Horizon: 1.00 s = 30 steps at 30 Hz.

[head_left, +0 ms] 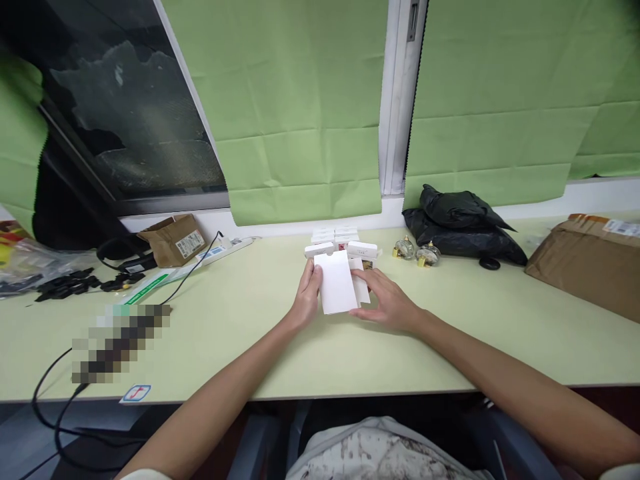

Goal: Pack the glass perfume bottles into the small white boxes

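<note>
forearms (227, 377) angled inward, left hand (304, 301) gripping white box (337, 285), right hand (389, 304) clasping its side

Right side of tabletop (530, 327): black bags (460, 233), big carton (590, 267) just beside. Left: small box (170, 245), paper tag (136, 393) at front edge. Green curtains (300, 100) behind.

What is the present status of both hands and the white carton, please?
Left hand gripping white carton by left edge. Right hand at carton's right side. Small white boxes beyond it on table.
</note>
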### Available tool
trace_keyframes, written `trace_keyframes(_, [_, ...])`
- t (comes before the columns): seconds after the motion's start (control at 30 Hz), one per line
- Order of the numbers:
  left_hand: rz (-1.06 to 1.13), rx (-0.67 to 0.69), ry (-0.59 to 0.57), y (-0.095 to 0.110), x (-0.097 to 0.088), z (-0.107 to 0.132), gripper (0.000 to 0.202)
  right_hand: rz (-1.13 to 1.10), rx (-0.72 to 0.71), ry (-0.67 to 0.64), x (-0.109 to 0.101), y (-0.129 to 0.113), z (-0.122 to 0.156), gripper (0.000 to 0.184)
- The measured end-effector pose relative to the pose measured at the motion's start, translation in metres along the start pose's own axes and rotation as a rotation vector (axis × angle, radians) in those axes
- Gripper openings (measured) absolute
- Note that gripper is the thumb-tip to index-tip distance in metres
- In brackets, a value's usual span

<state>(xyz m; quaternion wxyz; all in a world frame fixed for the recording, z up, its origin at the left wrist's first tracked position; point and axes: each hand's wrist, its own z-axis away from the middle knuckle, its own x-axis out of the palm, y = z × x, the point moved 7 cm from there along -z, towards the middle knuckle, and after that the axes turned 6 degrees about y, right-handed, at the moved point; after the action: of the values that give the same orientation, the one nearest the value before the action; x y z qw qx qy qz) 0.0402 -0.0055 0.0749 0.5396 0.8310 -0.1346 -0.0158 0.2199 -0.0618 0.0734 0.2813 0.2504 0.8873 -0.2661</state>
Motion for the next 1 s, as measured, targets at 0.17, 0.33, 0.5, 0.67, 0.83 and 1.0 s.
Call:
trace_keyframes(0.17, [-0.069,0.013,-0.013,0.004,0.001,0.001,0.050,0.034,-0.018,0.009,-0.001,-0.003,0.001,0.078])
trace_keyframes(0.33, [-0.142,0.056,0.011,0.006,0.003,0.003,0.049,0.067,-0.051,0.044,-0.002,-0.005,0.001,0.076])
trace_keyframes(0.5, [-0.237,0.161,0.044,0.012,0.000,0.001,0.042,0.089,-0.081,0.082,-0.005,-0.005,0.001,0.076])
trace_keyframes(0.67, [-0.304,0.214,0.051,0.024,-0.007,-0.005,0.030,0.069,-0.040,0.048,-0.002,-0.004,0.001,0.075])
trace_keyframes(0.83, [-0.214,0.106,-0.018,0.026,-0.009,-0.010,0.027,0.010,0.003,0.035,-0.002,-0.001,0.003,0.080])
trace_keyframes(1.0, [-0.036,-0.065,-0.001,0.018,-0.016,-0.015,0.020,-0.038,0.024,0.010,-0.003,-0.001,0.004,0.083])
